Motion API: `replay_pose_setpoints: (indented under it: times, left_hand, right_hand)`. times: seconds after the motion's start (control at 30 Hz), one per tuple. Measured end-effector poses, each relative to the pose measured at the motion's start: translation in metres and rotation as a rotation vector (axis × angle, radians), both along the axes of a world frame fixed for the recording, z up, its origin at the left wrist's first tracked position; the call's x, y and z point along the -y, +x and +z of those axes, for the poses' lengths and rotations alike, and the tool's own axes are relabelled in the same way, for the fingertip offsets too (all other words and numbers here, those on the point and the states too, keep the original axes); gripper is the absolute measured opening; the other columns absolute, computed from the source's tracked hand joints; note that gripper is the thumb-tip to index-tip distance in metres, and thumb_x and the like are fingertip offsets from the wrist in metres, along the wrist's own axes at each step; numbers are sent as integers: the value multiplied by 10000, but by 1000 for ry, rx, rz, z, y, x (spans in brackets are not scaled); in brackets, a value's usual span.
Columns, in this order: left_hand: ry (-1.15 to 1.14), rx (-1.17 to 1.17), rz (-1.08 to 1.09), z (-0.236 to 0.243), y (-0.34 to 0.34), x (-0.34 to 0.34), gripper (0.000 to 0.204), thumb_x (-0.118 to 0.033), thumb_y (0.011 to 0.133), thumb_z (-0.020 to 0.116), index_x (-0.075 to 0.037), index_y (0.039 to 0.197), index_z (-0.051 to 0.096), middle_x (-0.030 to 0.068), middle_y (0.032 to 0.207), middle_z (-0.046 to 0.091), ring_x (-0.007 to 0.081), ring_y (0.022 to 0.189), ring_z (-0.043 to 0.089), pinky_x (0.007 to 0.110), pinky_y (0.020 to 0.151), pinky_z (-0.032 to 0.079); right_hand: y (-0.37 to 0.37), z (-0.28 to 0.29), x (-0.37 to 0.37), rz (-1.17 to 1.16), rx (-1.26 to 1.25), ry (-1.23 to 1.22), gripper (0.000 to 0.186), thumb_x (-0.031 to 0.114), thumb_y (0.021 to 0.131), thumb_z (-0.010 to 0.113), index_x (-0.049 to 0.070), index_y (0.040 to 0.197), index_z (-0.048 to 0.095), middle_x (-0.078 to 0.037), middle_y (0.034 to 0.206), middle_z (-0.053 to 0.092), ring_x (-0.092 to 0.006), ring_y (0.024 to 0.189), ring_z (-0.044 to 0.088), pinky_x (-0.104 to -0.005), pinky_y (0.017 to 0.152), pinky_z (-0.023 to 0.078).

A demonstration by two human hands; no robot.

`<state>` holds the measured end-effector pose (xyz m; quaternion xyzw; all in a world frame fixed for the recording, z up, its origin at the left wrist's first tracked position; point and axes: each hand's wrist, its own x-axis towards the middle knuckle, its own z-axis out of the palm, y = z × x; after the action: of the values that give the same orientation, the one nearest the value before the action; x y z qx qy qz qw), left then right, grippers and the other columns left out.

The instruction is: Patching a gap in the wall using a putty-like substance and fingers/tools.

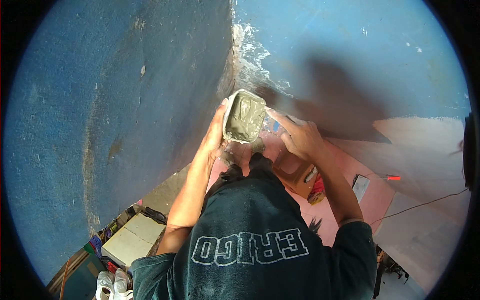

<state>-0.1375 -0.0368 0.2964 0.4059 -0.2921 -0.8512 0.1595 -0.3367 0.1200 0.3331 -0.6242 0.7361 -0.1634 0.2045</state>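
Note:
My left hand (216, 131) grips the side of a squarish pale container (225, 131), which holds grey-green paste (243, 117). My right hand (299, 136) is at the container's right side, its dusty index finger reaching to the rim and the other fingers curled; whether something is in them I cannot make out. Behind the container, two blue walls meet at a corner (239, 52) with peeling, whitish patches. The right wall (345, 30) carries a shadow and a pale, lighter area lower down.
My feet stand on a pink floor (345, 190). Around them are a brown plastic object (292, 172), a flat tool (360, 187), a red-handled screwdriver (393, 178) and a thin cable (420, 202). At lower left are a cream board (131, 235), white shoes (112, 285) and assorted clutter.

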Motion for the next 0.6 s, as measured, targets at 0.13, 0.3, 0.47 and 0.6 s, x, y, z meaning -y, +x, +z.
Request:
replay_pose_setpoints:
  times: [0.13,0.3,0.47,0.6]
  left_hand:
    - [-78,124,-90,-24,1,1,644,-606,1004,492,-76,1361,576,93,1221,663,178,1019,675,335,838,577]
    - [-120,119,-56,-47,0,-1,715,-633,998,476,-69,1435,518,137,1369,586,238,1209,589,395,1006,495]
    - [-143,168,-111,-61,1,-3,736,-643,997,468,-77,1468,485,144,1426,546,258,1280,540,420,1054,457]
    - [-99,239,-140,-56,1,-7,726,-655,987,477,-118,1475,487,126,1419,550,245,1287,527,414,1047,456]
  right_hand:
    - [2,-10,3,2,-19,27,666,175,907,565,265,1546,396,-213,696,651,-430,675,649,-539,705,516]
    - [7,-12,7,-24,50,179,645,181,910,530,240,1541,408,-226,727,660,-445,718,651,-561,750,504]
    - [11,-5,10,-38,147,220,626,156,900,515,208,1520,445,-244,834,682,-448,785,654,-557,802,498]
    - [16,-21,4,-48,151,205,614,139,890,532,213,1497,481,-244,887,687,-445,789,647,-549,816,500]
